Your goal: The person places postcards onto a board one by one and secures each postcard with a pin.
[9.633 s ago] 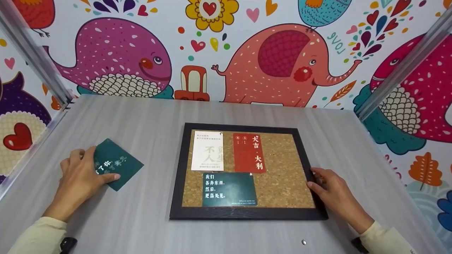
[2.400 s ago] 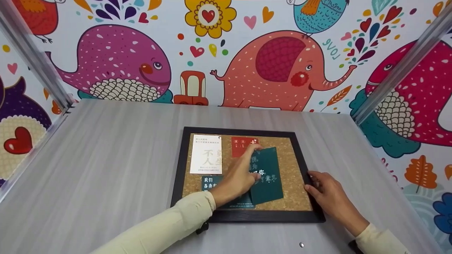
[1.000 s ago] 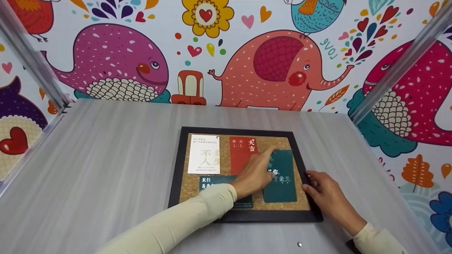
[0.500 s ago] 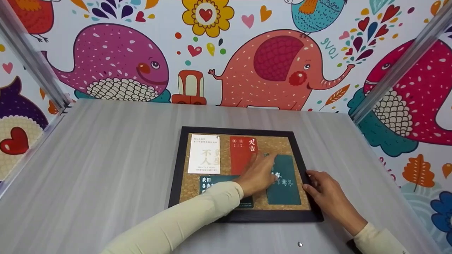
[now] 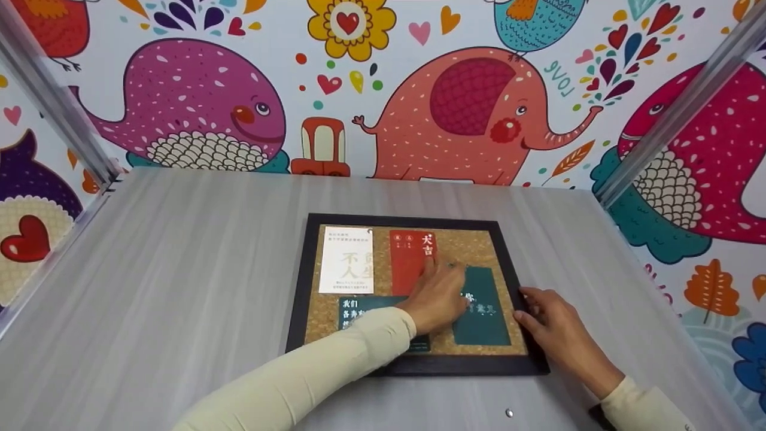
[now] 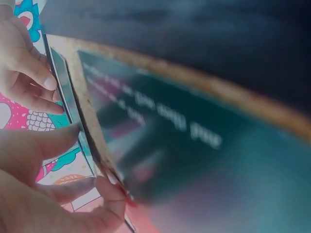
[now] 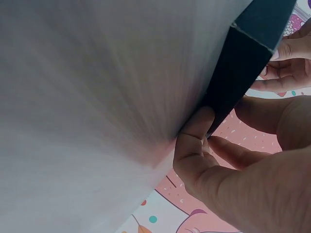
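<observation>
A black-framed cork board (image 5: 467, 364) lies on the table. In its right part lies a dark green card (image 5: 483, 326) with white characters, flat or nearly flat on the cork. My left hand (image 5: 435, 302) holds this card at its left edge, thumb (image 6: 63, 138) and fingers curled toward it; the exact contact is partly hidden. My right hand (image 5: 562, 332) grips the frame's right side; the right wrist view shows its fingers against the dark frame edge (image 7: 240, 68). A white card (image 5: 346, 263), a red card (image 5: 407, 257) and another green card (image 5: 353, 305), partly covered by the left arm, lie on the cork.
A small silvery round object (image 5: 509, 413) lies on the grey table (image 5: 197, 269) in front of the board. A wall (image 5: 407, 90) with cartoon animals stands behind, and metal posts (image 5: 676, 114) rise at the table's sides.
My left hand brought the green card from the table at the left onto the board, then shifted it right and slightly nearer. Lately it moves only a little. My right hand stays on the frame.
</observation>
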`<action>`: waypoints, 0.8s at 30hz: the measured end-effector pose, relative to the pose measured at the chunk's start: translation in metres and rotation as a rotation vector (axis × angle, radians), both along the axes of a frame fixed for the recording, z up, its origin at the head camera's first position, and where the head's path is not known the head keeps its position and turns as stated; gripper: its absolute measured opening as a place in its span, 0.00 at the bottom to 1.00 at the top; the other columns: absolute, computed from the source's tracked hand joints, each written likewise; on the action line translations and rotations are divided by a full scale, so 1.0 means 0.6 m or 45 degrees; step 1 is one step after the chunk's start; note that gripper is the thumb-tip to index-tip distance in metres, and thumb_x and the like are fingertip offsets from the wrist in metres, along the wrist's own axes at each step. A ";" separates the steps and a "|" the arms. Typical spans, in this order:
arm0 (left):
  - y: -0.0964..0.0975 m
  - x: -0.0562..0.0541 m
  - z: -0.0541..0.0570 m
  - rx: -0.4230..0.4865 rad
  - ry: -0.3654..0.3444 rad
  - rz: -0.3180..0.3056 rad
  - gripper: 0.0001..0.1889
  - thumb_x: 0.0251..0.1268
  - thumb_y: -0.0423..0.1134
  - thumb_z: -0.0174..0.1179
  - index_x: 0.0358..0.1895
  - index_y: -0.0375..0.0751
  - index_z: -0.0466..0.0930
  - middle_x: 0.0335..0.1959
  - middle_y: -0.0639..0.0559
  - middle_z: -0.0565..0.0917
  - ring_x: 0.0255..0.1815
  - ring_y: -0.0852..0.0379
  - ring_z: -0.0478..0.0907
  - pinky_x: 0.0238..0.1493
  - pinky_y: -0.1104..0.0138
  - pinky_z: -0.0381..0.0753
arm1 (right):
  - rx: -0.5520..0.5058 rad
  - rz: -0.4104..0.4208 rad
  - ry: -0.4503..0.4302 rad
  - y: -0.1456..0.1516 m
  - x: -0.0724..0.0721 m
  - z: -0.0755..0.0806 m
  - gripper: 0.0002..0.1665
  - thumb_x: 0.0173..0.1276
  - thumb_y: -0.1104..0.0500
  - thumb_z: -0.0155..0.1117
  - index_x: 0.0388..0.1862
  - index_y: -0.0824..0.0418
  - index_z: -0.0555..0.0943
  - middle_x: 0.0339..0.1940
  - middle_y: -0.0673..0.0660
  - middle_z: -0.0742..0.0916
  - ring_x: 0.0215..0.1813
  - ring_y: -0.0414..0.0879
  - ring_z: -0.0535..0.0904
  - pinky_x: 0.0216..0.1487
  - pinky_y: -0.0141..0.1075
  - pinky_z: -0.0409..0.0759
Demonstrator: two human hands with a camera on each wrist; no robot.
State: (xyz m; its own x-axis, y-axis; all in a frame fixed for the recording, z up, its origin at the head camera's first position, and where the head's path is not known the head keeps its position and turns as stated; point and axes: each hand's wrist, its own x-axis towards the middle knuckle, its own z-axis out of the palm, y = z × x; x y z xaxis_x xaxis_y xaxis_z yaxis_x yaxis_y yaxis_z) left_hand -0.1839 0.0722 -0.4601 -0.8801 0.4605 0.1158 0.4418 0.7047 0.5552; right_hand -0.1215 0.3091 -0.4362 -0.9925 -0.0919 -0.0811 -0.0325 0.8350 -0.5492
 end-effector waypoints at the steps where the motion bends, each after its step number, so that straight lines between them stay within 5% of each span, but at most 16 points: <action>1: -0.002 0.005 0.009 -0.017 0.007 0.001 0.15 0.71 0.39 0.73 0.56 0.38 0.85 0.62 0.37 0.81 0.66 0.33 0.73 0.61 0.53 0.84 | 0.001 -0.002 -0.004 0.000 0.000 0.000 0.33 0.81 0.65 0.69 0.77 0.78 0.71 0.62 0.73 0.83 0.56 0.57 0.83 0.63 0.61 0.86; 5: -0.011 0.028 0.057 -0.058 -0.047 -0.009 0.11 0.73 0.36 0.70 0.51 0.33 0.85 0.62 0.32 0.76 0.63 0.35 0.72 0.58 0.54 0.85 | 0.002 -0.001 -0.007 0.001 -0.002 0.000 0.33 0.81 0.65 0.69 0.77 0.79 0.71 0.61 0.73 0.83 0.55 0.57 0.83 0.63 0.61 0.86; 9: -0.013 0.035 0.061 -0.045 -0.055 -0.020 0.13 0.76 0.38 0.69 0.53 0.31 0.85 0.60 0.33 0.77 0.61 0.37 0.72 0.59 0.54 0.84 | -0.004 0.005 0.005 0.002 -0.002 -0.002 0.32 0.81 0.65 0.69 0.76 0.80 0.72 0.60 0.73 0.84 0.55 0.57 0.82 0.62 0.61 0.86; 15: -0.019 0.043 0.072 -0.046 0.003 -0.065 0.08 0.78 0.38 0.68 0.46 0.34 0.88 0.47 0.40 0.82 0.53 0.44 0.73 0.46 0.61 0.85 | 0.016 0.006 0.013 0.001 0.000 -0.002 0.32 0.81 0.64 0.68 0.76 0.80 0.72 0.63 0.75 0.83 0.58 0.60 0.82 0.63 0.63 0.85; 24: -0.024 0.038 0.090 0.064 0.090 -0.065 0.15 0.81 0.39 0.66 0.62 0.38 0.89 0.57 0.47 0.88 0.61 0.53 0.81 0.72 0.60 0.75 | -0.002 0.006 -0.025 0.002 -0.002 0.001 0.32 0.83 0.63 0.68 0.77 0.79 0.71 0.62 0.74 0.83 0.57 0.58 0.82 0.64 0.61 0.85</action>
